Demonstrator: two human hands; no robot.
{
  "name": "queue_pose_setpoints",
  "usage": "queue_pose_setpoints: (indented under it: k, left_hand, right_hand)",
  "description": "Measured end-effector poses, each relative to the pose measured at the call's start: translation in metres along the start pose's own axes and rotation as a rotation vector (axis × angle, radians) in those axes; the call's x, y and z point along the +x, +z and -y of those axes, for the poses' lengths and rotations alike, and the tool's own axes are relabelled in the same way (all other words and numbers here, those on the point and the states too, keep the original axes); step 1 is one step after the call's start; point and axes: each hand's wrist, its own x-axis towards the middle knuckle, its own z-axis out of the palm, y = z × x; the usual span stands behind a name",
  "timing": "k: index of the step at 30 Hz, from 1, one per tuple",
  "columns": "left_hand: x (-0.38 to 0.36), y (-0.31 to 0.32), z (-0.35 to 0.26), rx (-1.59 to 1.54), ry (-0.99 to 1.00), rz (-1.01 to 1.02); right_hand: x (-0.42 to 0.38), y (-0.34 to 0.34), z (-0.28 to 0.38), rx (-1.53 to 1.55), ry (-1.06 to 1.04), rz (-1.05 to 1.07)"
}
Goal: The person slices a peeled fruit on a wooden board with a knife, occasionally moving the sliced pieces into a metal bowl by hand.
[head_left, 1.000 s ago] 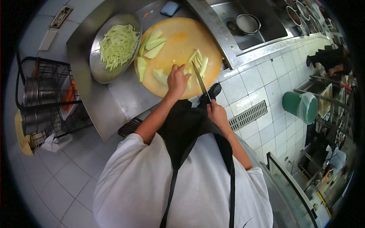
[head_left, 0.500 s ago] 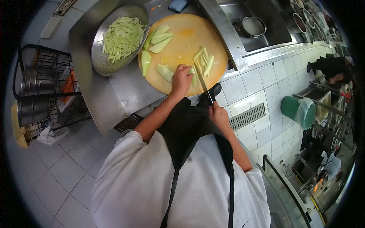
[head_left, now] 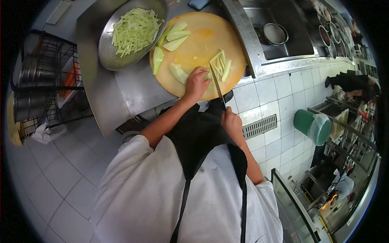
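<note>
My right hand (head_left: 231, 122) is closed round the handle of a kitchen knife (head_left: 217, 86), whose blade lies across the right part of a round cutting board (head_left: 202, 30). Pressed down beside the blade, my left hand (head_left: 197, 84) has its fingers bent over a pale green vegetable piece (head_left: 208, 76), mostly hidden beneath them. Just beyond the knife tip are cut vegetable strips (head_left: 219, 62). A larger vegetable chunk (head_left: 178, 73) rests left of my left hand. Several more vegetable wedges (head_left: 176, 35) lie at the board's upper left.
A perforated metal colander (head_left: 106, 52) of cut strips overlaps the board's left side. Right of the board is a sink (head_left: 267, 12) with a metal bowl (head_left: 275, 34). A wire rack (head_left: 48, 88) with pots stands at left, a green bin (head_left: 304, 121) at right. Another person (head_left: 352, 83) stands far right.
The knife and my left hand have shifted slightly over the vegetable piece. The strips past the blade are spread a little differently. The whole view has tilted a little.
</note>
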Motion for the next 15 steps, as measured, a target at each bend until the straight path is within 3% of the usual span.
queue_pose_setpoints:
  k: [2,8,11,15]
  left_hand:
    - [0.001,-0.004,-0.006,0.102,0.092,-0.006]
    - [0.004,-0.006,-0.003,0.080,0.110,0.058]
    - [0.004,-0.007,0.000,0.020,0.093,0.064]
    - [0.004,-0.007,0.001,0.046,0.109,0.084]
  right_hand:
    - [-0.006,0.002,-0.002,0.036,0.033,0.016]
    - [-0.039,0.023,-0.027,0.233,0.111,0.048]
    - [-0.054,0.029,-0.037,0.232,0.200,0.167]
    - [-0.044,0.014,-0.031,0.098,0.139,0.068]
